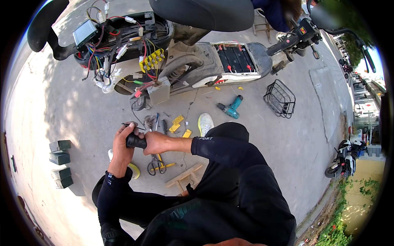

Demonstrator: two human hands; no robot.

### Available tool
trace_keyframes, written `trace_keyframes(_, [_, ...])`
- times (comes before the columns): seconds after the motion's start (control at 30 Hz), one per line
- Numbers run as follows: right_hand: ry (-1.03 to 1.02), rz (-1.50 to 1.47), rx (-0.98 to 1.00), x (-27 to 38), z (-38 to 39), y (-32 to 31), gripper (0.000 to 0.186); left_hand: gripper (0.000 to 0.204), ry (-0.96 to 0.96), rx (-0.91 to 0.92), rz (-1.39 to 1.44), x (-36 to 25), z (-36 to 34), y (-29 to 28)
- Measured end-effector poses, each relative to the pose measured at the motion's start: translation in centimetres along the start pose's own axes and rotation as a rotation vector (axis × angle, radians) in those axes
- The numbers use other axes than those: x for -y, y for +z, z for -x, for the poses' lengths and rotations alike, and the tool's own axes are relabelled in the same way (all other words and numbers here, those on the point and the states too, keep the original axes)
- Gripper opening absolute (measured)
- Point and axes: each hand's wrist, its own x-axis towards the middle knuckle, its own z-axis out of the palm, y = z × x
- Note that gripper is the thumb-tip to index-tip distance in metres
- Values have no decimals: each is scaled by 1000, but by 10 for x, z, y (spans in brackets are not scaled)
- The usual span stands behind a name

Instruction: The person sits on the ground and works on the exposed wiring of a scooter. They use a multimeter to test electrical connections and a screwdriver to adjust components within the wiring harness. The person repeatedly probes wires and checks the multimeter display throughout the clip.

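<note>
My left hand [122, 144] is closed around a black cylindrical piece [135, 141], held above the ground in front of me. From the other side my right hand [158, 143] grips the same piece's end. A thin dark part sticks out at the top of my left fingers; what it is I cannot make out. Below the hands lie scissors [156, 166], next to a yellow-handled tool [166, 166]. Beyond them on the concrete are a screwdriver [157, 121] and several yellow pieces [176, 124].
An electric scooter [193, 67] stands ahead with loose wiring, a silver box [84, 33], a yellow terminal block [152, 60] and exposed batteries [235, 58]. A teal cordless drill [231, 107] and black wire basket [279, 99] lie right. Several dark blocks [60, 158] sit left. Another person [273, 14] is behind the scooter.
</note>
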Motion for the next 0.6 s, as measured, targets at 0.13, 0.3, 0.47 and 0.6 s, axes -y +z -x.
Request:
trace_keyframes(0.13, [12, -15, 6, 0, -1, 0, 40, 17, -14, -23, -1, 0, -1, -1])
trace_keyframes(0.3, [8, -9, 12, -3, -1, -1, 40, 17, -19, -24, -2, 1, -1, 1])
trace_keyframes(0.47, [37, -22, 30, 5, 2, -6, 38, 18, -16, -38, -3, -3, 2, 2])
trace_keyframes(0.6, [63, -19, 47, 6, 3, -8, 41, 20, -30, -24, -44, -3, 1, 3])
